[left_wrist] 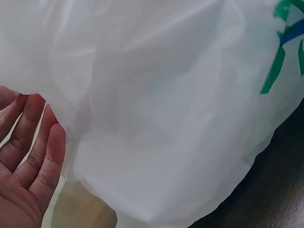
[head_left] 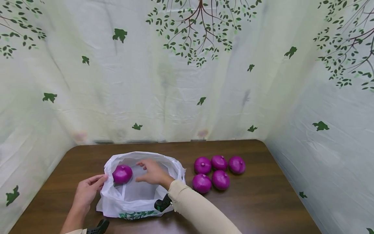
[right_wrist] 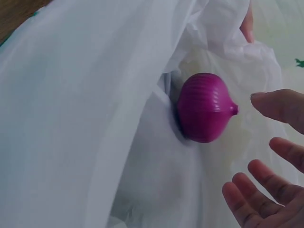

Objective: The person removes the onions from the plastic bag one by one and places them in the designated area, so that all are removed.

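A white plastic bag (head_left: 140, 205) with green print stands with its mouth spread wide on the table. Inside it, toward the left side, is a purple onion (head_left: 122, 174). The left hand (head_left: 87, 191) pinches the bag's left rim between thumb and fingers; in the left wrist view its fingers (left_wrist: 50, 156) lie against the white plastic. Over the bag's mouth hovers the right hand (head_left: 154, 173), fingers spread and loosely bent, holding nothing. The right wrist view shows a gap between this hand (right_wrist: 273, 185) and the onion in the bag (right_wrist: 204, 108).
Right of the bag, several more purple onions (head_left: 220, 179) sit close together in two rows on the brown wooden table (head_left: 263, 201). White sheeting (head_left: 175, 97) printed with leaves and branches hangs behind the table and along its sides.
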### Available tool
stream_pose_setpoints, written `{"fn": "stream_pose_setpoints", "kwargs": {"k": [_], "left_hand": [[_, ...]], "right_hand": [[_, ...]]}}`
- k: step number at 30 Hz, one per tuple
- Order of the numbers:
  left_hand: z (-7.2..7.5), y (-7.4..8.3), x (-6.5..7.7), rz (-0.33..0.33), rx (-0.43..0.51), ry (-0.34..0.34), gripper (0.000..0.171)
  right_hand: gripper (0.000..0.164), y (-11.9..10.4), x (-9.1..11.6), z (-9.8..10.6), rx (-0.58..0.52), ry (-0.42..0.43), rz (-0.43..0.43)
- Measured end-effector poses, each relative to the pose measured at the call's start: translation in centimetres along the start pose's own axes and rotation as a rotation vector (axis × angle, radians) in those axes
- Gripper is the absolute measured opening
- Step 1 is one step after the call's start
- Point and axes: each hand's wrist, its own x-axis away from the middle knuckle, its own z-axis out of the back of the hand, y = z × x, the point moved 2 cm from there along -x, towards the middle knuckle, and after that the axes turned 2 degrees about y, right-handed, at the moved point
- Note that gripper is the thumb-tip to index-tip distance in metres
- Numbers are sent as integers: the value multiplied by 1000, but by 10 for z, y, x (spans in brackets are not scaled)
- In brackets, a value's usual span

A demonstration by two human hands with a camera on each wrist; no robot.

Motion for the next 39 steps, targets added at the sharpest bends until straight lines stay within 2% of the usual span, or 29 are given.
{"fn": "stream_pose_setpoints", "kwargs": {"k": [9,19,24,31,39], "left_hand": [[3,0,-2,-11,-29,-2,59],[3,-2,0,-16,-28,-28,62],[0,-2,1,-25,-12,-39,60],[0,-1,3,-27,-16,-37,61],[1,-4,1,-28,10,-37,57]], "right_hand": [[54,-2,-21,-19,-215,-13,-204],[55,-7,-37,-42,-275,31,-308],[56,-4,-42,-55,-337,68,-390],[60,-1,-48,-65,-342,89,-372],[64,-7,-53,-76,-222,92,-320]]}}
